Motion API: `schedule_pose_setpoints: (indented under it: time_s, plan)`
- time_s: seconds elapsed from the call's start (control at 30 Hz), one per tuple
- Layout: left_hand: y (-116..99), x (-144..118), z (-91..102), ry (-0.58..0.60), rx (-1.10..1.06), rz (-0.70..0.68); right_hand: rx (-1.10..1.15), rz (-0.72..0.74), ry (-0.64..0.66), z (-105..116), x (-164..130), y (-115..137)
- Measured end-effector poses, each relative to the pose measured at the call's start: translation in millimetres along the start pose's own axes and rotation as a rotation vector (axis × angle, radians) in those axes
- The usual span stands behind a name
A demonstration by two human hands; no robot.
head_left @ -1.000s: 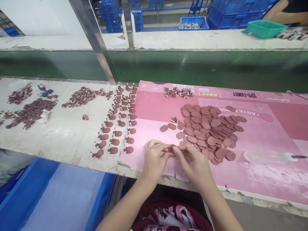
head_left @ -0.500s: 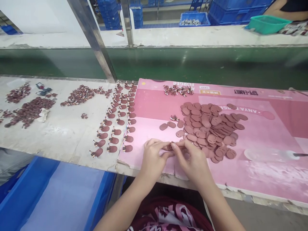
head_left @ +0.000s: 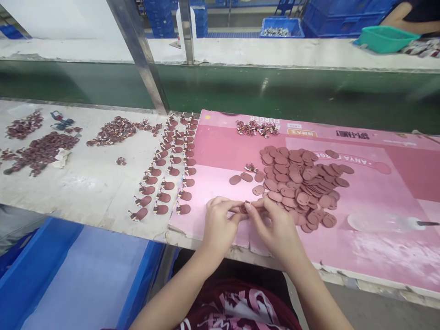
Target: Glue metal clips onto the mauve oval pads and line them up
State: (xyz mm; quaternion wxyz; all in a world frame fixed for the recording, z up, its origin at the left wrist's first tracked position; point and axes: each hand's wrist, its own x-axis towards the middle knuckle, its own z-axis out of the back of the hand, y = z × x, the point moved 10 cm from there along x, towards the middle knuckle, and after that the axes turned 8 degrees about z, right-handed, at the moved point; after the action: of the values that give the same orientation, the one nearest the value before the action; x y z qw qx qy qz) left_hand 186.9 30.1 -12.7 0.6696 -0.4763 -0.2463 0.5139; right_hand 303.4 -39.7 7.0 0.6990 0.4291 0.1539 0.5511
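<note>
A: State the position of both hands

B: The left hand (head_left: pixel 220 224) and the right hand (head_left: pixel 277 229) meet fingertip to fingertip over the near edge of the pink board (head_left: pixel 378 238), which lies on the counter (head_left: pixel 85 183). Both are pinched shut on one small brown piece (head_left: pixel 244 208) held between them. The piece is mostly hidden by the fingers, so its exact shape cannot be told

A: What lies nearest to the hands?

B: Just beyond the right hand, a pile of flat brown ovals (head_left: pixel 302 183) is spread on the board, its near edge beside the knuckles. Three single ovals (head_left: pixel 245 177) lie apart at the pile's left side. A little cluster of small parts (head_left: pixel 250 168) sits next to them, and a larger cluster (head_left: pixel 257 129) lies at the far edge of the board

A: And to the left of the board?

B: Three rows of ovals with small fittings (head_left: pixel 168 172) run from near to far on the bare counter, at the board's left edge. Further left lie loose heaps of small brown parts (head_left: pixel 115 129) and (head_left: pixel 39 151). A blue bin (head_left: pixel 68 275) stands below the counter's near edge

A: Anything beyond the counter?

B: A green belt (head_left: pixel 275 91), then a far counter with a teal tray (head_left: pixel 385 39), and another person's arm (head_left: pixel 402 16) behind it
</note>
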Motion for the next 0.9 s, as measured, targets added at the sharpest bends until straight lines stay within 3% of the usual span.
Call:
schedule_pose_setpoints:
  time_s: [0.47,0.9]
  plan:
    - [5.2,4.4,-2.6,0.071,-0.2,0.105,0.0,0.0,0.013,8.4,18.9,17.5]
    - [-0.6,3.0,4.9,0.083,-0.342,0.084,0.02,-0.068,-0.047,14.4,19.1,21.1]
